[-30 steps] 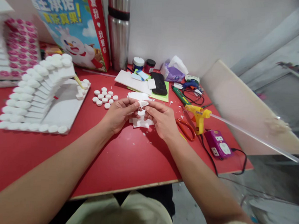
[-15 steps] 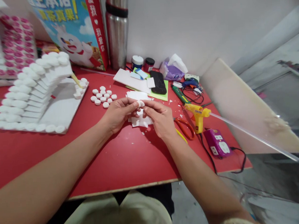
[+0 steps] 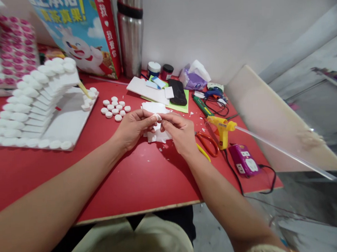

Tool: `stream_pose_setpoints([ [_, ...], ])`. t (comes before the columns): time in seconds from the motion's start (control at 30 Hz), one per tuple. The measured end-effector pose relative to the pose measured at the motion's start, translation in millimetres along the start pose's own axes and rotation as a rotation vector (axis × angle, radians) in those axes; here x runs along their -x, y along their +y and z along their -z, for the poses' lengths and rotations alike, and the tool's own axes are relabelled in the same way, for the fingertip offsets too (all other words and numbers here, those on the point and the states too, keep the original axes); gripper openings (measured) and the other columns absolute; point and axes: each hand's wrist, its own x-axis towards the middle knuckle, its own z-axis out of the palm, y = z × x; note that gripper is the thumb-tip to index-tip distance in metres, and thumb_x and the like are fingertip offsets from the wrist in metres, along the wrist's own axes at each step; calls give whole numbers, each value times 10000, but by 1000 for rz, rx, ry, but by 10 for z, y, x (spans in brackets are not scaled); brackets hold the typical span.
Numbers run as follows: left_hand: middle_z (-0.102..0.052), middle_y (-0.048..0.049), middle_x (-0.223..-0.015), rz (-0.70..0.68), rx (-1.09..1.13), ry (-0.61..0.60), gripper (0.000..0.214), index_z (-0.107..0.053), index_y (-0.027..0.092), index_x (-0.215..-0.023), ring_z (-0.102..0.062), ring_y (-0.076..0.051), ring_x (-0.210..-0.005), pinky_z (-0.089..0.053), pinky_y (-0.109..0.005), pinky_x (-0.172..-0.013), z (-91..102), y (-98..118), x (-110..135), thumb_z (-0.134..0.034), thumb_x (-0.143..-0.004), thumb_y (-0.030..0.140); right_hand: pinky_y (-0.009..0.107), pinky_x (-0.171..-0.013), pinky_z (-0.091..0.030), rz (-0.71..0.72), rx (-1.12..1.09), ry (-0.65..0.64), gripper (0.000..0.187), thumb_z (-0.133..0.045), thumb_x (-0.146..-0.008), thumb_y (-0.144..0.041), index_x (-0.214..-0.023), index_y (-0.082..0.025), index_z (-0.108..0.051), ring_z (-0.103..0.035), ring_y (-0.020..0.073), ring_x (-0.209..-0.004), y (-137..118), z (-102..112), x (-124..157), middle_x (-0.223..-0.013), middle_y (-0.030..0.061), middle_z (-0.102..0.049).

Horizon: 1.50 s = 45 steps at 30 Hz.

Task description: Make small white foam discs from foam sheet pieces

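Observation:
A small soft-looking white piece [image 3: 158, 117] is pinched between the fingertips of both my hands, partly covered by them. My left hand [image 3: 134, 128] has its thumb and index finger closed on the piece from the left. From the right, the fingers of my right hand [image 3: 181, 132] meet it. Beneath the hands lie white sheets [image 3: 157, 137] with small white scraps around them. Left of my left hand is a cluster of small round white discs [image 3: 115, 107]. Farther left stands a white arched stair model [image 3: 54, 122] edged with similar discs.
Right of my hands are orange-handled pliers [image 3: 209, 143], a yellow glue gun [image 3: 221, 129] with a long clear stick and a purple power socket [image 3: 245, 160]. Behind stand a steel flask [image 3: 131, 41], jars [image 3: 154, 69] and a tissue pack [image 3: 194, 79]. The red table's edge [image 3: 139, 211] is near me.
The view has shifted very slightly. Both hands stay in nearly the same place, still pinching the white piece, with only a slight change at the fingertips.

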Motion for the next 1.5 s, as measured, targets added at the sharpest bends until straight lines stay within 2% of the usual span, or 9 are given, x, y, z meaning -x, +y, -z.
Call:
stream_pose_setpoints([
  [0.47, -692, -6, -639, -39, -59, 13, 423, -683, 146, -746, -606, -109, -527, -501, -244, -536, 6, -12, -10, -1005, -550, 339, 322, -754, -543, 86, 167, -20, 288, -607, -885, -181, -1032, -261, -841, -673, 156, -822, -79, 11, 24, -949, 29, -756],
  [0.73, -677, 5, -614, -56, -79, -3, 443, -646, 160, -747, -601, -114, -497, -496, -234, -485, 12, -24, -4, -998, -549, 340, 313, -753, -545, 199, 250, -29, 319, -580, -906, -171, -1084, -260, -830, -675, 150, -828, -37, -2, 39, -996, 33, -758],
  [1.07, -671, 22, -609, -119, -194, 7, 413, -600, 189, -749, -581, -103, -464, -416, -208, -428, 22, -21, 7, -963, -595, 314, 350, -837, -550, 381, 386, -69, 418, -526, -945, -118, -1218, -290, -792, -669, 165, -867, 13, 26, 45, -992, 35, -726],
  [1.27, -632, 39, -554, -117, -219, 25, 446, -567, 198, -746, -546, -99, -436, -355, -208, -410, -17, 19, 24, -964, -576, 310, 368, -861, -552, 494, 501, -90, 455, -492, -992, -129, -1360, -260, -724, -663, 191, -917, 33, 24, 72, -1003, 67, -691],
  [1.5, -601, 53, -520, -146, -220, 45, 472, -539, 208, -744, -533, -96, -424, -354, -211, -412, -27, 17, 37, -973, -589, 308, 387, -893, -558, 506, 586, -135, 531, -468, -997, -106, -1480, -258, -629, -654, 213, -977, 23, 22, 92, -1095, 95, -671],
])
